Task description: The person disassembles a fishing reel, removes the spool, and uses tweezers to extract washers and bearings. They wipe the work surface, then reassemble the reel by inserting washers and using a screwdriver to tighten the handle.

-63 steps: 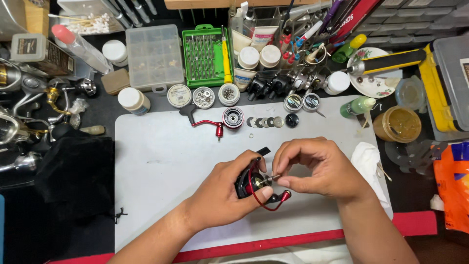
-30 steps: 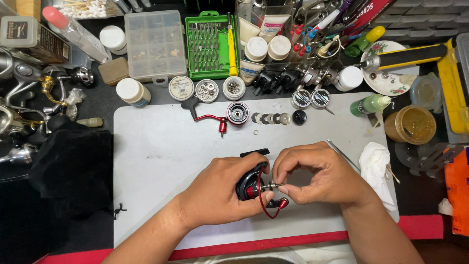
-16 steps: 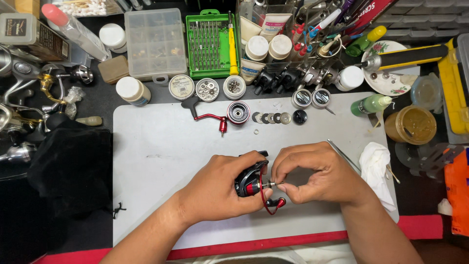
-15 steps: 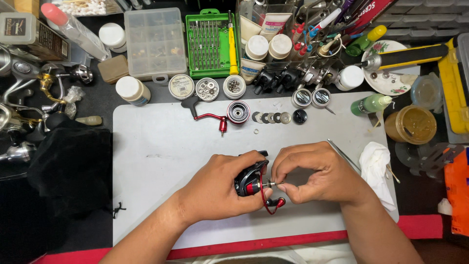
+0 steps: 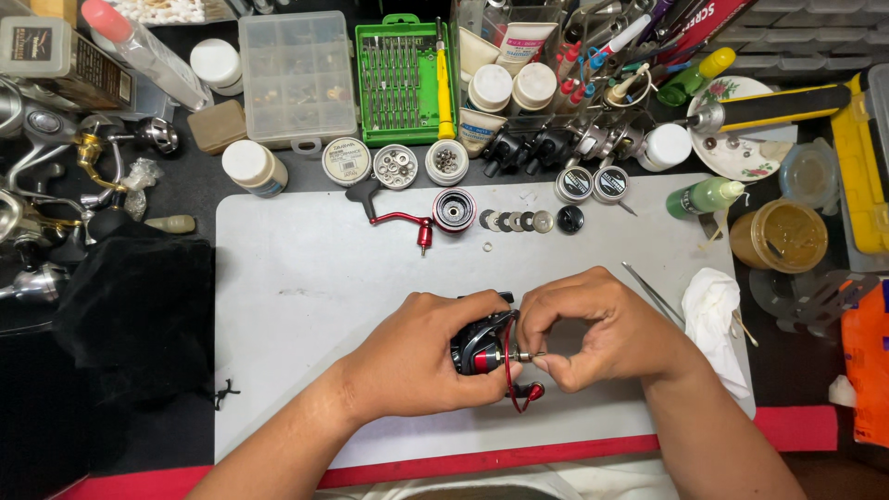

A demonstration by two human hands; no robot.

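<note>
— The fingers (image 5: 542, 356) of the right hand (image 5: 602, 329): what are they doing?

— Pinched shut on a small metal shaft (image 5: 519, 356) sticking out of the reel (image 5: 482, 344). The left hand (image 5: 417, 366) is wrapped around the reel's black and red body from the left, gripping it. A red bail wire (image 5: 511, 380) loops down below, between the two hands.

— Where is the reel?

— Held just above the grey mat (image 5: 306, 287), near its front edge, right of centre.

— Any packages close by?

— Further back on the mat lie a red handle (image 5: 394, 218), a spool (image 5: 454, 210) and a row of small washers (image 5: 514, 220). Behind them, round tins (image 5: 395, 165) with white rims. At the back stands a clear parts box (image 5: 296, 79), with a green bit case (image 5: 398, 79) just right of it. A white-capped bottle (image 5: 252, 167) lies left of the tins. A green bottle (image 5: 704, 196) and an amber jar (image 5: 778, 236) sit to the right, off the mat.

— Room to move?

— The mat's left half is bare. A white tissue (image 5: 718, 315) and tweezers (image 5: 653, 292) lie near the right hand. A red strip (image 5: 556, 454) borders the table's front edge; a black cloth (image 5: 130, 324) lies left of the mat.
</note>
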